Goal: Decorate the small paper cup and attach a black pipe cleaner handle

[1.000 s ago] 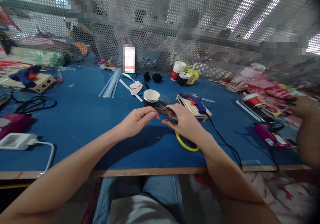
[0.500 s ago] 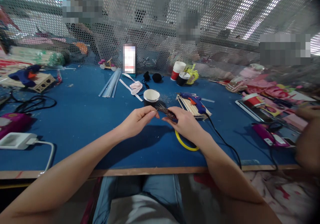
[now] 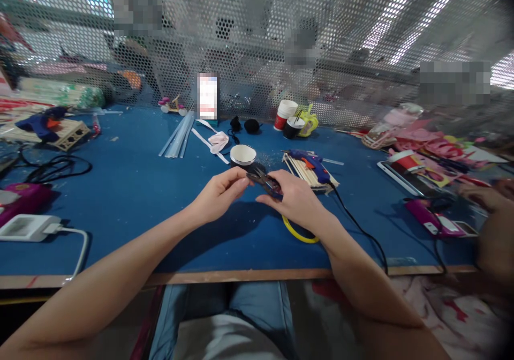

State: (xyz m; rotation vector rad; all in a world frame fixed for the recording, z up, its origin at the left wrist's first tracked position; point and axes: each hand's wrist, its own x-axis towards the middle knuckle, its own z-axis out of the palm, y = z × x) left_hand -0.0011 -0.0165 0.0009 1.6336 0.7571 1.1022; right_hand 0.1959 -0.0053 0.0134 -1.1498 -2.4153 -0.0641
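Observation:
My right hand (image 3: 293, 196) is closed round a pair of small dark scissors (image 3: 265, 182), whose blades point left toward my left hand. My left hand (image 3: 219, 193) is pinched at the fingertips, right at the blade tips; what it pinches is too small to make out. Both hands hover just above the blue table (image 3: 132, 188), in front of a black paper cup (image 3: 243, 156). A yellow ring (image 3: 297, 231) lies under my right wrist.
A blue glue gun (image 3: 311, 163) rests on a bundle of wooden sticks, its black cord running to the table's front edge. Cups, ribbon and clear glue sticks lie farther back. Another person's arm (image 3: 488, 226) is at the right, by a purple tool. A white adapter sits front left.
My hands have shifted slightly left and up, still held together at the scissors. The other person's hand at the right has lowered toward the table.

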